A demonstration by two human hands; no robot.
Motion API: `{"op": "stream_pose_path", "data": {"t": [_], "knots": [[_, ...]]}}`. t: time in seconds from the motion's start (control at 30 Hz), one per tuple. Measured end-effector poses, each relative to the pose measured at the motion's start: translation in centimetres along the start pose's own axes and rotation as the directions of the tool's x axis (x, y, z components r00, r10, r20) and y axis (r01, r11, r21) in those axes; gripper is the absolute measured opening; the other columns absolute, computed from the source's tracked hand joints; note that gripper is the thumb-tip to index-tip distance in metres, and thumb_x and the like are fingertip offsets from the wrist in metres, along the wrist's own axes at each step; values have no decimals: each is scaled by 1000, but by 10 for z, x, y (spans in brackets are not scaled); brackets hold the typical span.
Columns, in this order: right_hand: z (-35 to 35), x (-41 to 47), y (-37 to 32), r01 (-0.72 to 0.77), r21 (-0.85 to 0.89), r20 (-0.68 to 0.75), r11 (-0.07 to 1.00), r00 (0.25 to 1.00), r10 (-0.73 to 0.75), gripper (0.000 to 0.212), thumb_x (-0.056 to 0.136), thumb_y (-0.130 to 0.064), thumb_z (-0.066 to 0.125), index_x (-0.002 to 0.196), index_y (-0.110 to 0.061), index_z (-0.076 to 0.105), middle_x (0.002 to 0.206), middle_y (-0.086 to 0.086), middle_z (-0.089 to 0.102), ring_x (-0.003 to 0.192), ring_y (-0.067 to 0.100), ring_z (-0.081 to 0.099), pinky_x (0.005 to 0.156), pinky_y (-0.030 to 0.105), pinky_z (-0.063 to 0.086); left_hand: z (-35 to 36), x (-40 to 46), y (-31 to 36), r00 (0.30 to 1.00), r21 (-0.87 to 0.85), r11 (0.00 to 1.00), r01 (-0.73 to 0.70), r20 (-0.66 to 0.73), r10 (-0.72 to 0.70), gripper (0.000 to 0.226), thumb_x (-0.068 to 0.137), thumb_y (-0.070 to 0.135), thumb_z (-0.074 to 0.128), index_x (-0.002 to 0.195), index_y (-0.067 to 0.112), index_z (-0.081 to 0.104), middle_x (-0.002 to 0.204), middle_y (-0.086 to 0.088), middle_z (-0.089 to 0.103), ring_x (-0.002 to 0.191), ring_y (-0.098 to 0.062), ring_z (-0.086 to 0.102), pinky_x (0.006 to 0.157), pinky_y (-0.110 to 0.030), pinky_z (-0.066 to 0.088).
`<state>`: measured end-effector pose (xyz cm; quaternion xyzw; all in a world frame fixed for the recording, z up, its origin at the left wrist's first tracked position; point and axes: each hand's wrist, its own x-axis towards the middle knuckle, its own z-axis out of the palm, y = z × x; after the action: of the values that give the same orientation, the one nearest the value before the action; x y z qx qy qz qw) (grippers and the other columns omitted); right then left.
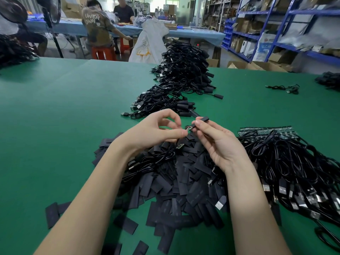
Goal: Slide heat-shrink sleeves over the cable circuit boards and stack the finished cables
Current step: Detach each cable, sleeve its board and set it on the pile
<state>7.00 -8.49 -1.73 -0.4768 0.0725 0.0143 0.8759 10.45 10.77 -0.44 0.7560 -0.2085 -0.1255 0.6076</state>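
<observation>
Sleeving 1 board: sleeve about to meet it.
Right hand (219, 144) grip pinches a sleeve (203, 118); left hand (154, 132) grip pinches the circuit board (189, 128) just beside it, above the counter (55, 107). Next, I judge: align, slide.

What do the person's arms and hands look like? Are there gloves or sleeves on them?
No gloves and no sleeves show. The left hand and the right hand are bare, and both forearms are bare all the way down to the picture's bottom edge. No watch, ring or bracelet shows either. The fingernails look short and plain.
</observation>
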Motion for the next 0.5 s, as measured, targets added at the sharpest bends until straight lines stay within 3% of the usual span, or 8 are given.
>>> {"op": "stream_pose_path", "data": {"t": [0.1,0.2,0.3,0.37,0.5], "knots": [[2,0,1,11,27,-22,1000,1000,-10,23,63,-9,82,86,-6,81,90,9,78,75,10,74,66,13,56,3,0,1,998,123,990,-63,-11,65,19,85,12,81,95,11,65,83,3,69,75,-11,64,74,-18,50],[2,1,2,9,41,-40,999,999,-7,29,64,-8,81,92,-4,78,90,9,78,76,10,74,65,13,56,6,1,1,994,153,985,-82,-53,91,14,86,10,79,94,10,67,80,-1,73,77,-13,64,79,-28,53],[2,1,3,3,52,-44,999,999,-1,33,66,-10,82,97,-2,77,92,9,78,77,10,74,66,13,56,8,1,0,987,159,982,-104,-104,122,12,85,7,79,92,9,70,84,-7,78,81,-26,72,90,-42,56],[1,2,3,-1,53,-37,999,999,3,35,65,-11,83,99,-2,77,93,9,78,78,10,74,67,14,56,8,1,0,983,169,978,-119,-119,141,11,85,6,80,92,9,71,83,-7,78,86,-32,74,90,-44,56],[1,2,4,-12,69,-27,998,1000,14,32,67,-10,83,97,-2,77,94,10,78,77,10,75,66,14,57,11,3,-2,976,185,971,-150,-131,176,10,85,6,80,89,11,73,81,-5,78,76,-15,73,82,-35,59]]}}
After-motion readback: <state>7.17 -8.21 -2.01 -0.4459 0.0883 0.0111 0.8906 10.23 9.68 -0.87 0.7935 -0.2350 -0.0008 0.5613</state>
